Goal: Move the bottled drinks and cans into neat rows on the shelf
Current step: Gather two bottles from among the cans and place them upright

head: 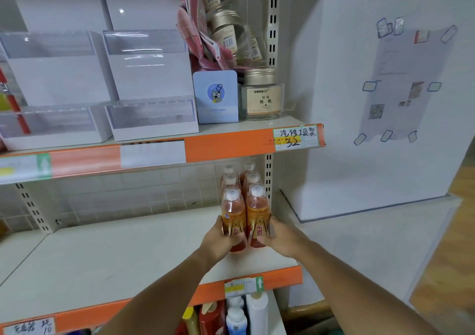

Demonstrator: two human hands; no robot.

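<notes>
On the middle shelf (102,252), centre frame, left hand (218,239) and right hand (280,234) each clasp an upright front bottle (232,216) (257,213), caps up, two rows running back.

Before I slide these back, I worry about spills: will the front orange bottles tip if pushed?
Probably somewhat: the front orange bottles stand tall and narrow. They look full, so fairly heavy and steadier. Pushing low, where the left hand and right hand sit, should help.

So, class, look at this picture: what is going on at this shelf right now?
A person is stocking orange bottled drinks. The left hand and right hand each grip one of the two front bottles, side by side on the middle shelf at its right end. More bottles stand behind them in two rows running back to the wall.
</notes>
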